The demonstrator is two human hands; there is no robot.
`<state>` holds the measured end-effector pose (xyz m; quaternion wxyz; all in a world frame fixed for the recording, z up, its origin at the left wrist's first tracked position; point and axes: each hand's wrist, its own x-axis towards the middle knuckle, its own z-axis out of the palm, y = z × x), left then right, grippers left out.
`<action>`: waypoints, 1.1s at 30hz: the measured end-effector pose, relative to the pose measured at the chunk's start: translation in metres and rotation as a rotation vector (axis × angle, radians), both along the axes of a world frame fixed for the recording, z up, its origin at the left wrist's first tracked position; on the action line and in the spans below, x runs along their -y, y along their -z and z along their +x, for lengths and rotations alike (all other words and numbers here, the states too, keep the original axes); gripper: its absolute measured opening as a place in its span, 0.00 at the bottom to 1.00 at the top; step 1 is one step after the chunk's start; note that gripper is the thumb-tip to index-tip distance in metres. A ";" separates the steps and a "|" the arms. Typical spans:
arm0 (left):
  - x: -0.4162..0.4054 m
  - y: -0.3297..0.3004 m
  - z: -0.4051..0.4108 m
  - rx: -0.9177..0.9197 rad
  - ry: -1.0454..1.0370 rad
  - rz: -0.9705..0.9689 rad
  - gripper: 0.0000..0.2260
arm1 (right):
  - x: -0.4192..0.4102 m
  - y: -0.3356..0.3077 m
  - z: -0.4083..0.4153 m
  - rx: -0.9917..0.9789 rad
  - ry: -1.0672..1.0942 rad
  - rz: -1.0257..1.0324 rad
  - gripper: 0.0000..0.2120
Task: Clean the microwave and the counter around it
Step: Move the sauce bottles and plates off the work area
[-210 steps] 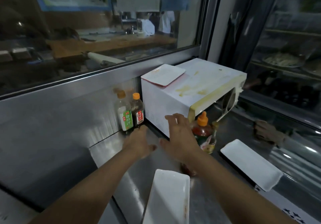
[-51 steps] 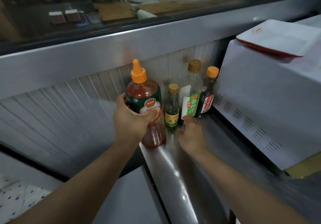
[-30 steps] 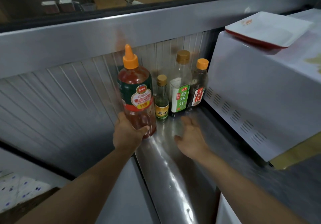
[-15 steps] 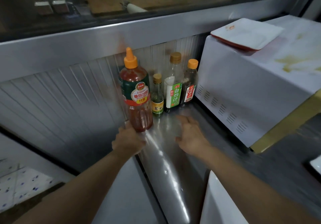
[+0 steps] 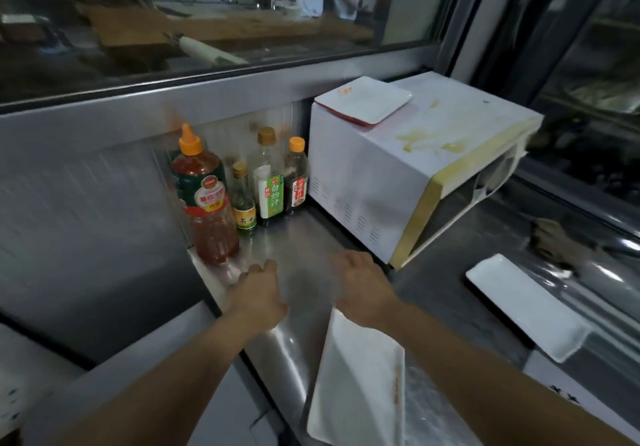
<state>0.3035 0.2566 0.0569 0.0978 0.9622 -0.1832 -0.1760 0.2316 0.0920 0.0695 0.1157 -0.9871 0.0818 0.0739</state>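
Your left hand (image 5: 258,295) has released the red sauce bottle (image 5: 204,196); it now stands at the far left beside the other bottles. The stained microwave (image 5: 398,172) sits far right on the tabletop (image 5: 298,248). Both hands are empty, fingers loose, right hand (image 5: 363,288) near the microwave; wiping can start.

The counter (image 5: 304,248) was brushed metal, smooth and shiny, with bright glare along its rounded front edge. The wall panel (image 5: 86,210) behind it was the same grey metal, finely ribbed and duller. The microwave (image 5: 381,182) had a matt white painted shell, its top smeared with yellowish stains. The plates (image 5: 360,386) looked like smooth, glossy white plastic or ceramic; which one could not be told. The bottles (image 5: 270,182) were clear and glossy, with printed paper-like labels and matt orange or tan plastic caps. The window (image 5: 207,23) above was reflective glass.
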 end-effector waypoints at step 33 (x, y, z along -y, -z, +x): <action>0.194 0.001 -0.209 -0.047 -0.185 -0.106 0.31 | 0.248 0.003 -0.185 0.025 0.085 0.099 0.33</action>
